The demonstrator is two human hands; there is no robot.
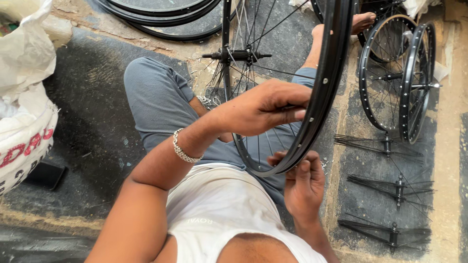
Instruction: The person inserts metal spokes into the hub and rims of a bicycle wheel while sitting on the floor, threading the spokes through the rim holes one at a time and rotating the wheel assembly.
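A black bicycle wheel rim stands upright over my lap, with thin spokes running to a black hub. My left hand reaches inside the rim and pinches a spoke close to the rim's inner wall. My right hand is below the rim's lowest part, fingers curled against its outer edge at a spoke hole. I cannot tell whether it holds a small part. A silver bracelet is on my left wrist.
Two built black wheels lean at the right. Three hubs with loose spoke bundles lie on the dark mat at lower right. More rims lie at the top. A white sack stands at left, a dark phone beside it.
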